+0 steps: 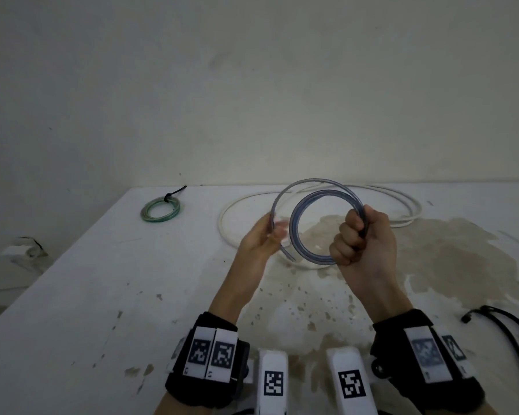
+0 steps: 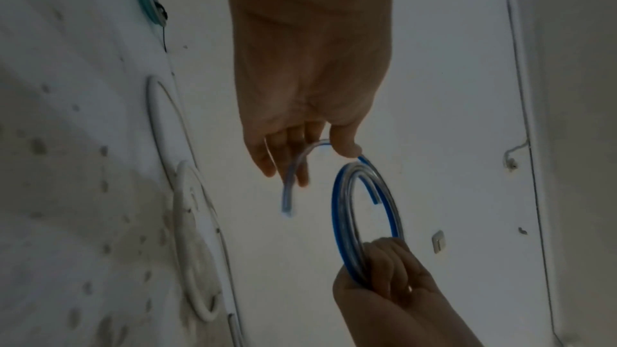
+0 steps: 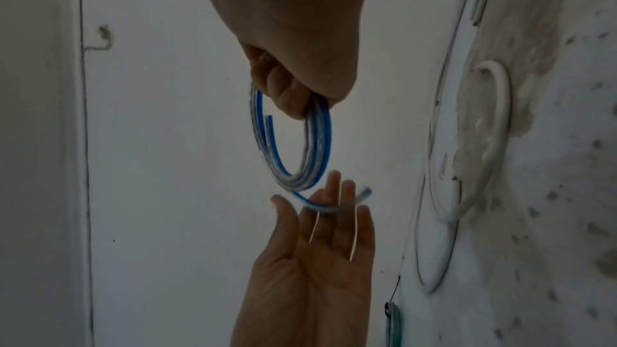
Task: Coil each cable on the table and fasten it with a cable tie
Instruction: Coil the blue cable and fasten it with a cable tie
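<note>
Held up above the white desk (image 1: 72, 295), between both hands: a blue-and-clear cable (image 1: 300, 211), mostly wound into a round coil of several turns. Right hand (image 1: 363, 238) closed in a fist round the right side of the coil, fingers curled over the bunched turns, thumb side toward the camera. In the right wrist view, same grip seen from behind the knuckles, coil (image 3: 290, 141) hanging below the fist, one short cut end showing blue inside the ring. Left hand (image 1: 261, 238) mostly spread, fingers nearly straight, the loose outer turn of the cable running across the fingers with the thumb laid on it; a light pinch rather than a fist. Free tail of the cable sticking out just below the left fingers, blurred in the left wrist view (image 2: 290, 189).

On the desk behind the hands, a long white cable (image 1: 402, 205) lying in wide loose loops, not tied. Far left near the back edge, a small green cable coil (image 1: 161, 209) lying flat, bound with a black cable tie (image 1: 174, 193) whose tail points up and to the right. At the right edge of the desk, a black cable (image 1: 504, 324) with a plug end. Brown stains spread over the middle and right of the desk top.
</note>
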